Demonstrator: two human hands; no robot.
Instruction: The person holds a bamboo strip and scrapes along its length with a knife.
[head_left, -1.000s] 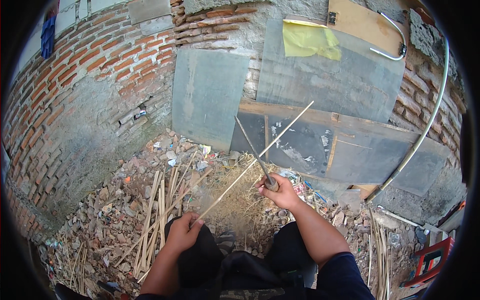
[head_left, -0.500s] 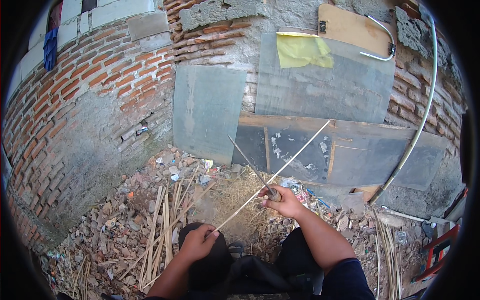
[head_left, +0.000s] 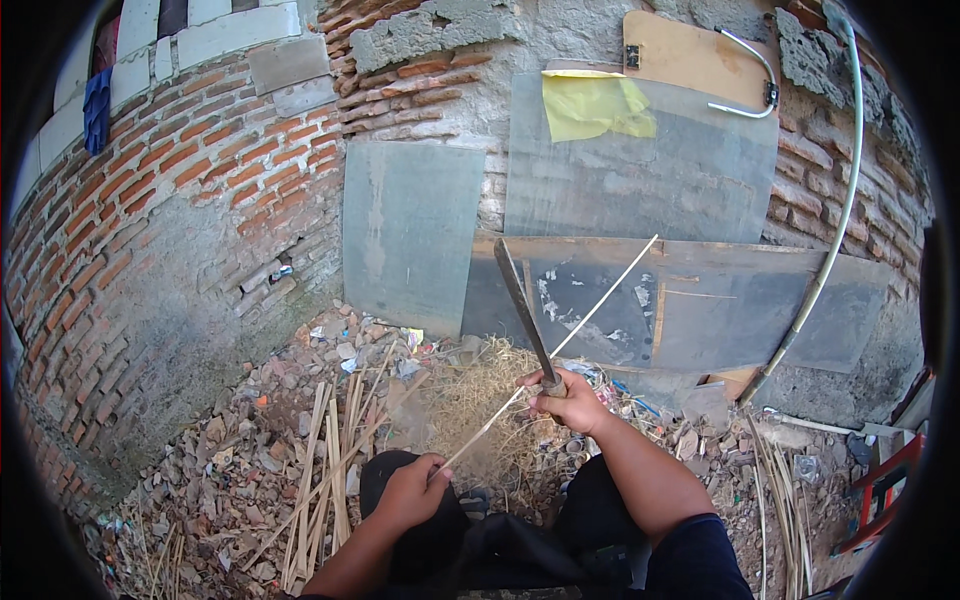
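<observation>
Slanting from near left to far right, the long stick (head_left: 605, 296) passes the knife (head_left: 522, 303), which points away and leans left, so the two cross in view just ahead of the handle (head_left: 553, 386). Closed around that handle, the right hand (head_left: 573, 403) is nearer the crossing, beside the stick's middle stretch; whether they touch, I cannot tell. The left hand (head_left: 409, 492), lower and apart from it, pinches the stick's near end.
</observation>
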